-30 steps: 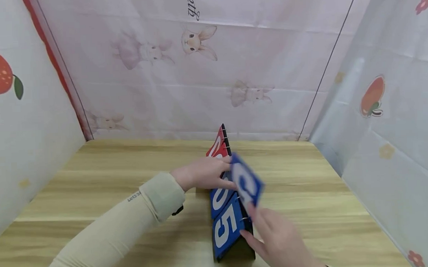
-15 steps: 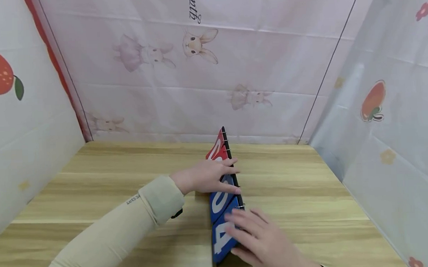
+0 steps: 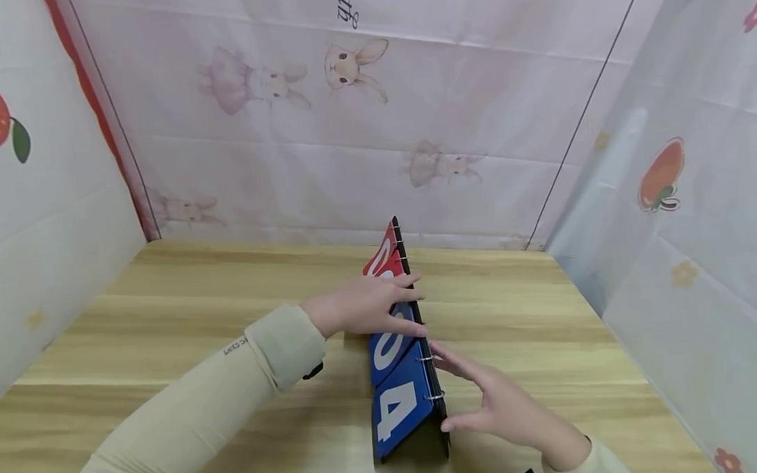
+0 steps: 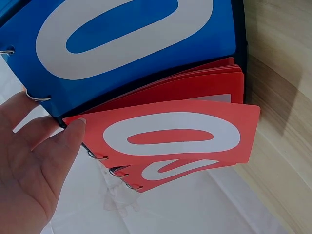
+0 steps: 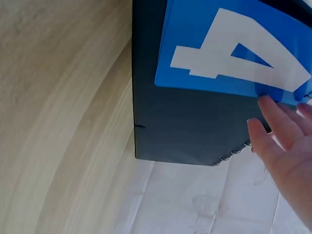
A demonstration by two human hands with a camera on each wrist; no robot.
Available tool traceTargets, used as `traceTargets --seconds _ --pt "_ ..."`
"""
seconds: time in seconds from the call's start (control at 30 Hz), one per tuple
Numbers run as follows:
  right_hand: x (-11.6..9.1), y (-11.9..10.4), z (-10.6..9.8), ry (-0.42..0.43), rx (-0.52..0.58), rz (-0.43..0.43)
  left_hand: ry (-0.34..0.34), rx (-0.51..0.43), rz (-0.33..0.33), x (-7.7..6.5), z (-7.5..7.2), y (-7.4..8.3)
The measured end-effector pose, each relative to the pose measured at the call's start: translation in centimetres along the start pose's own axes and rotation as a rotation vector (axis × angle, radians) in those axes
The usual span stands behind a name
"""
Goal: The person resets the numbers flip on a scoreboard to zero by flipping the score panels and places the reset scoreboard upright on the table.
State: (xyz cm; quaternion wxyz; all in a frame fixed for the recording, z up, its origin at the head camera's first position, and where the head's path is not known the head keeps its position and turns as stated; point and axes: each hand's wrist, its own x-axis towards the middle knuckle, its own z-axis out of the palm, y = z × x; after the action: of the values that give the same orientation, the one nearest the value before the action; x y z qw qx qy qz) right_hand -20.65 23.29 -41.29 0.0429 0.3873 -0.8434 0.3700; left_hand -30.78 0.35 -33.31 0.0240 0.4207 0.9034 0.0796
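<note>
A tent-shaped flip scoreboard [image 3: 397, 410] stands on the table, its ringed ridge pointing away from me. The blue 4 card [image 3: 397, 410] lies nearest, then a blue 0 card [image 3: 389, 351], with red cards [image 3: 385, 257] at the far end. My left hand [image 3: 375, 306] grips the ridge near the middle; in the left wrist view one digit lies on the red 0 card [image 4: 170, 134] and others pass behind the rings. My right hand [image 3: 509, 406] is at the far-right side, fingers extended; in the right wrist view its fingertips [image 5: 265, 102] are at the ringed edge of another blue 4 card [image 5: 209, 73].
The wood-grain table [image 3: 230, 290] extends on both sides of the scoreboard. A rabbit-print sheet [image 3: 312, 134] hangs at the back, with fruit-print sheets [image 3: 684, 219] at the sides. Black backing [image 5: 185, 126] shows beneath the cards in the right wrist view.
A blue card held up by my right hand has come down, and the nearest front card reads 4 instead of 5. My right hand has withdrawn to the right side; my left stays put.
</note>
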Motion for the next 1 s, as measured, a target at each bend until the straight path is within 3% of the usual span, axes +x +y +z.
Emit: traceTargets --seconds 0.23,0.33,0.43,0.57,0.67,0.73,0.87,1.0 --pt "0.1 0.5 -0.9 -0.032 0.034 -0.063 -0.007 -0.008 -0.011 0.0 -0.5 -0.1" --pt "-0.1 -0.1 -1.4 -0.035 -0.033 -0.105 -0.018 -0.004 -0.023 -0.1 -0.6 0.0" --pt "-0.6 -2.0 -1.7 0.034 -0.267 -0.101 -0.028 -0.009 -0.026 -0.1 -0.6 0.1" --pt "-1.0 -5.6 -1.6 0.14 -0.697 0.083 -0.006 -0.002 -0.025 0.0 -0.5 0.1" --pt "-1.2 -7.5 -1.2 0.216 -0.847 0.151 -0.004 0.011 -0.035 -0.1 -0.5 0.0" --pt "-1.2 -7.9 -1.0 0.308 -0.842 0.093 -0.009 0.008 -0.037 -0.1 -0.4 0.0" --pt "-0.5 -7.7 -0.1 0.502 -0.752 -0.145 -0.012 0.005 -0.025 -0.1 -0.2 0.0" --pt "0.9 -7.2 1.0 0.603 -0.678 -0.384 0.005 0.007 -0.003 -0.1 -0.2 0.0"
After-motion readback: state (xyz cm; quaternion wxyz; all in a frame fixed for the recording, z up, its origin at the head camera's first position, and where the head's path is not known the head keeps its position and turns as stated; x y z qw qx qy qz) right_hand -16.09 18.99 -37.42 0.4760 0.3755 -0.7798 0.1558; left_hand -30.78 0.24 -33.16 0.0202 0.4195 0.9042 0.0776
